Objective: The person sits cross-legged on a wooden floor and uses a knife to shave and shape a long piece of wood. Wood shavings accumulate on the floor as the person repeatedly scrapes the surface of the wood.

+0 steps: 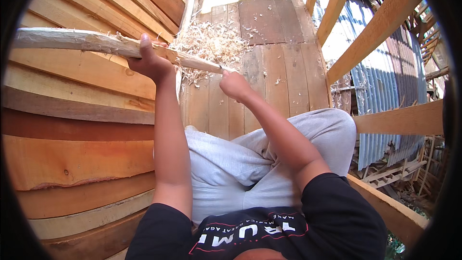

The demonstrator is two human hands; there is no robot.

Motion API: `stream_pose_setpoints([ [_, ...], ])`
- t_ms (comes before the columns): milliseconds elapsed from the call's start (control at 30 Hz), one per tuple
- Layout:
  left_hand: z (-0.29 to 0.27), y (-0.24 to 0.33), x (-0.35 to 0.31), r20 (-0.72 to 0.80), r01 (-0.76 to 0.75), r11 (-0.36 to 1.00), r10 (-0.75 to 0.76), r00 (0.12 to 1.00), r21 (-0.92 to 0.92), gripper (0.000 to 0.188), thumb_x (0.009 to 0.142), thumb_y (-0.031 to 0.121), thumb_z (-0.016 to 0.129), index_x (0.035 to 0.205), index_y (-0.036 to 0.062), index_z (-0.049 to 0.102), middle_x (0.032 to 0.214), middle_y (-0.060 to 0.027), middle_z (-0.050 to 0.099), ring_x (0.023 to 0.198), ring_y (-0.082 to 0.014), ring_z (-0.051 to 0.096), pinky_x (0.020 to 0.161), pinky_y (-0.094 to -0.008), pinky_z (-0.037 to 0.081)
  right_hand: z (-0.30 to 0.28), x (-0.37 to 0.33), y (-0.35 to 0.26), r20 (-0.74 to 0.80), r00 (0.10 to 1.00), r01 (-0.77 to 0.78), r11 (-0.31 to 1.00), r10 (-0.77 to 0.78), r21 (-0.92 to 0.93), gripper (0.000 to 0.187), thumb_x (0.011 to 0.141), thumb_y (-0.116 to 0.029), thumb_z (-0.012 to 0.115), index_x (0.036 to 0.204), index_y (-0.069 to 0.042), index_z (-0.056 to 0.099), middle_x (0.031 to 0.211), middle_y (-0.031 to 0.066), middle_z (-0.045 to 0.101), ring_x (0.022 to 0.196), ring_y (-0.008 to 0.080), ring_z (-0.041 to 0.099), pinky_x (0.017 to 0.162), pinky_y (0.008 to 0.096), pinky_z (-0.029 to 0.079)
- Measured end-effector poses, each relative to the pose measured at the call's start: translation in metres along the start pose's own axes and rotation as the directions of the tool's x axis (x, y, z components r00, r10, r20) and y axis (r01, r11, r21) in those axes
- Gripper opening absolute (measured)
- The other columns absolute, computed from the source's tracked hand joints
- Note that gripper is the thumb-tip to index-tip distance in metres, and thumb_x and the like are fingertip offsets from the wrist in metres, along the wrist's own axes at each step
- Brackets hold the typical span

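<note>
Floorboards [296, 67] carry shavings [207, 43]. Left hand [151, 63] clasps the stick [106, 42], likely steadying it; right hand [235, 86] is clenched by its tip, contents unclear.

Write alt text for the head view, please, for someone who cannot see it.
A person's left hand grips a long pale pole; the closed right hand is at its narrow end, near curled shavings on a plank floor.

The pole [96, 41] is of wood, rough with torn fibres. Thin, curly wood shavings [207, 43] lie near the left edge of the matt plank floor [274, 74]. The trousers [221, 149] are matt cloth.
</note>
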State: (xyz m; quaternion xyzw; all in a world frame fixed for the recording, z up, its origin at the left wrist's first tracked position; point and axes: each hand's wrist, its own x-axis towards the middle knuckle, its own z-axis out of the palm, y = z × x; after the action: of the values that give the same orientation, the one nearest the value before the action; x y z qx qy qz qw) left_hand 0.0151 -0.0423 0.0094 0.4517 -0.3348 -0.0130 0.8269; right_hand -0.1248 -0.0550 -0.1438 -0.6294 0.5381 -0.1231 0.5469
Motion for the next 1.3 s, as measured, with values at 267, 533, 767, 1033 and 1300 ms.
stream_pose_setpoints([
  [267, -0.033, -0.001, -0.004, 0.114, 0.054, 0.987, -0.037, 0.993, -0.152, 0.020, 0.083, 0.019, 0.057, 0.085, 0.0042, 0.045, 0.058, -0.0059, 0.047, 0.050, -0.0168, 0.050, 0.053, -0.0314, 0.047, -0.013, 0.001, 0.017, 0.044, 0.999, 0.007, 1.000, -0.008, 0.014, 0.049, 0.099, -0.031, 0.034, 0.101, 0.008, 0.063, 0.095, 0.0323, 0.064, 0.095, 0.0461, 0.062, 0.088, 0.0507, 0.046],
  [533, -0.050, -0.003, 0.002, 0.230, 0.129, 0.952, -0.064, 0.971, -0.279, 0.017, 0.081, 0.019, 0.054, 0.090, 0.0077, 0.044, 0.063, -0.0059, 0.044, 0.054, -0.0161, 0.046, 0.053, -0.0295, 0.046, -0.010, 0.016, 0.014, 0.072, 0.995, 0.075, 0.994, -0.069, -0.078, 0.051, 0.099, -0.032, 0.037, 0.086, 0.008, 0.065, 0.085, 0.0314, 0.064, 0.086, 0.0462, 0.063, 0.083, 0.0503, 0.048],
  [767, -0.068, -0.010, 0.014, 0.270, 0.169, 0.948, -0.094, 0.958, -0.269, 0.013, 0.085, 0.023, 0.049, 0.090, 0.0116, 0.046, 0.067, -0.0039, 0.044, 0.060, -0.0152, 0.045, 0.059, -0.0318, 0.043, 0.006, -0.016, -0.026, -0.033, 0.974, 0.213, 0.954, -0.225, -0.211, 0.049, 0.098, -0.030, 0.038, 0.087, 0.009, 0.065, 0.085, 0.0323, 0.063, 0.088, 0.0465, 0.062, 0.081, 0.0517, 0.047],
  [1033, -0.065, -0.010, 0.014, 0.309, 0.188, 0.933, -0.090, 0.947, -0.305, 0.013, 0.085, 0.024, 0.049, 0.090, 0.0116, 0.047, 0.066, -0.0040, 0.044, 0.059, -0.0151, 0.044, 0.059, -0.0310, 0.042, -0.004, 0.000, -0.005, 0.028, 0.997, 0.078, 0.975, -0.074, -0.208, 0.049, 0.098, -0.030, 0.039, 0.085, 0.009, 0.064, 0.084, 0.0318, 0.064, 0.084, 0.0462, 0.063, 0.080, 0.0519, 0.047],
  [1300, -0.061, -0.014, 0.016, 0.279, 0.194, 0.914, -0.093, 0.956, -0.357, 0.017, 0.083, 0.021, 0.052, 0.091, 0.0083, 0.043, 0.065, -0.0068, 0.044, 0.055, -0.0177, 0.046, 0.054, -0.0312, 0.045, -0.001, 0.030, 0.043, -0.062, 0.997, 0.047, 0.991, -0.055, -0.122, 0.051, 0.099, -0.034, 0.038, 0.073, 0.007, 0.057, 0.070, 0.0301, 0.058, 0.069, 0.0470, 0.056, 0.068, 0.0513, 0.043],
])
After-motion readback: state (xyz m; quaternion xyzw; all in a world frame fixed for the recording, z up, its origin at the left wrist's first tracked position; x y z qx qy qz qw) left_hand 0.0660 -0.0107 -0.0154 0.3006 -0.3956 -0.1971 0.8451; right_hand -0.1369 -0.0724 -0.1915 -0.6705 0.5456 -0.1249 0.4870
